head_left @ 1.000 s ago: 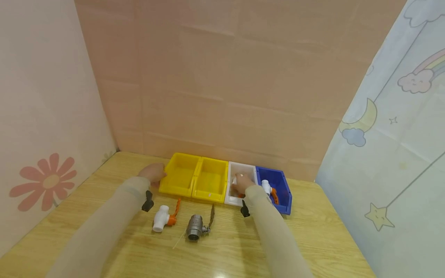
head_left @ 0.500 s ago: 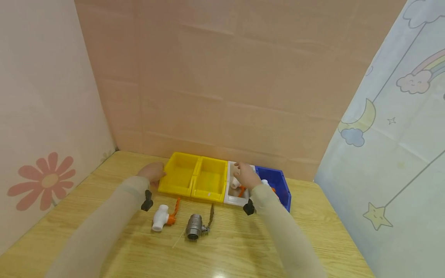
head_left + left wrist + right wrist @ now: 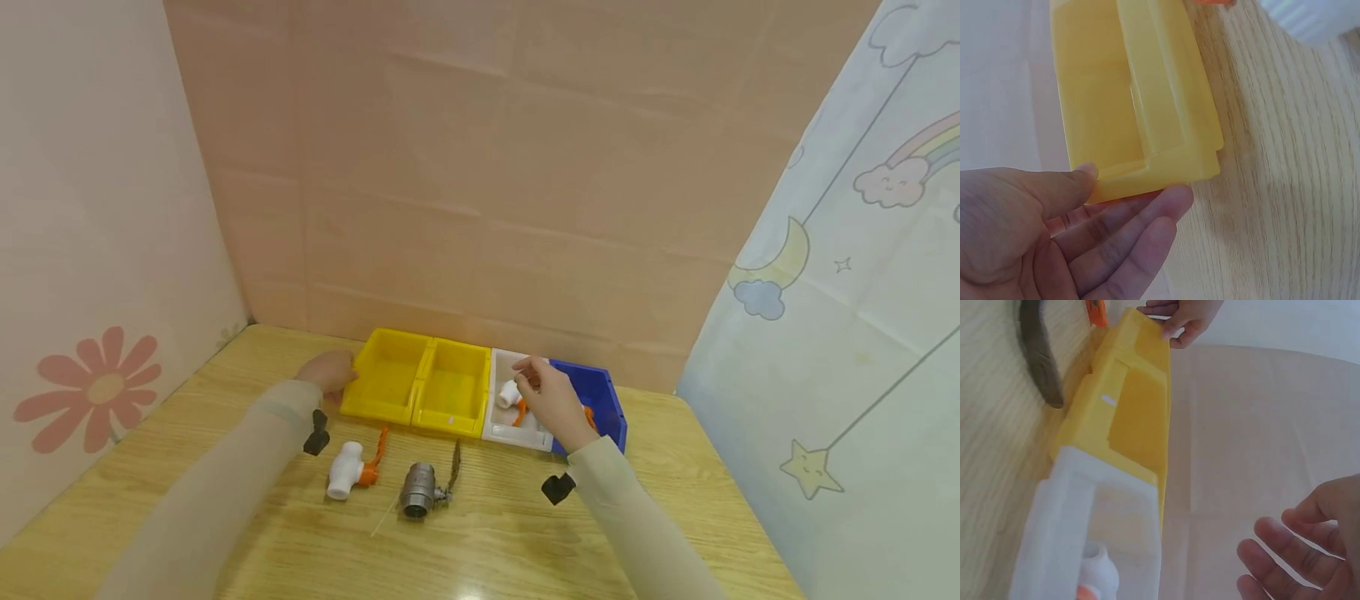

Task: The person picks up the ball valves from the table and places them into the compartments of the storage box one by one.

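Observation:
My left hand [image 3: 328, 372] [image 3: 1085, 231] holds the outer side wall of the left yellow bin [image 3: 382, 375] [image 3: 1097, 106], thumb on the rim and fingers outside. Over the white bin [image 3: 517, 437] [image 3: 1044, 531] my right hand [image 3: 557, 402] [image 3: 1310, 544] hangs with loosely bent fingers and nothing between them. Below it in the white bin lies a white valve [image 3: 509, 394] [image 3: 1100, 572] with an orange handle. The blue bin [image 3: 617, 417], partly covered by my right hand, shows a bit of orange inside.
In front of the bins lie another white valve [image 3: 345, 471] with an orange handle and a grey metal valve [image 3: 417, 491] [image 3: 1038, 350], a thin pale strip [image 3: 385, 516] beside it. A second yellow bin [image 3: 457, 379] adjoins the first. A cloth wall [image 3: 480, 167] rises behind.
My right hand has let go of the white valve in the white bin, lifted out and drawn back to the right. My left hand has stayed on the yellow bin.

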`<act>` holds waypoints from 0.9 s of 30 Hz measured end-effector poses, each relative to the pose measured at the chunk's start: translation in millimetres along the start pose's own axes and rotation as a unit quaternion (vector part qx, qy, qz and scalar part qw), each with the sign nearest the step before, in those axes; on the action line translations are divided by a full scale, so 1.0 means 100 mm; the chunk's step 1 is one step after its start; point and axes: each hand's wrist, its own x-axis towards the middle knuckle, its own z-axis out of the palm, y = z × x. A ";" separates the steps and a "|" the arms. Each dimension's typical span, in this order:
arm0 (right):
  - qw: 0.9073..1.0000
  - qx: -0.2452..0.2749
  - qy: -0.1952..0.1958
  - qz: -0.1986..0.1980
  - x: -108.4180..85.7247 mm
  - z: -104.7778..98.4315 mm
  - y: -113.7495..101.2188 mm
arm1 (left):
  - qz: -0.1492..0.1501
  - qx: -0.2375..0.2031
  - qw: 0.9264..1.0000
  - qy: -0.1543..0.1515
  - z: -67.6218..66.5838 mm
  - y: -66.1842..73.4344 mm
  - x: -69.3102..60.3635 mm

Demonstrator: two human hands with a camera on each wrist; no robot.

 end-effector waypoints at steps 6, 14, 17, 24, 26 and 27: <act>0.999 -0.034 -0.018 0.017 -0.36 -0.10 0.23 | -0.001 -0.001 1.000 -0.003 -0.01 0.01 -0.01; 0.993 -0.065 -0.061 0.078 -0.67 -0.28 0.81 | 0.006 0.006 1.000 -0.004 -0.03 0.02 -0.03; 0.986 -0.073 -0.087 0.122 -0.73 -0.44 1.00 | 0.002 0.008 1.000 -0.004 -0.04 0.02 -0.02; 0.960 -0.043 -0.180 0.211 -0.82 -0.85 1.35 | 0.002 0.004 1.000 -0.005 -0.02 0.02 -0.02; 0.952 -0.042 -0.196 0.233 -0.82 -0.91 1.41 | 0.001 0.005 1.000 -0.005 -0.02 0.03 -0.03; 0.947 -0.040 -0.204 0.244 -0.83 -0.92 1.44 | 0.000 0.006 1.000 -0.005 -0.02 0.03 -0.03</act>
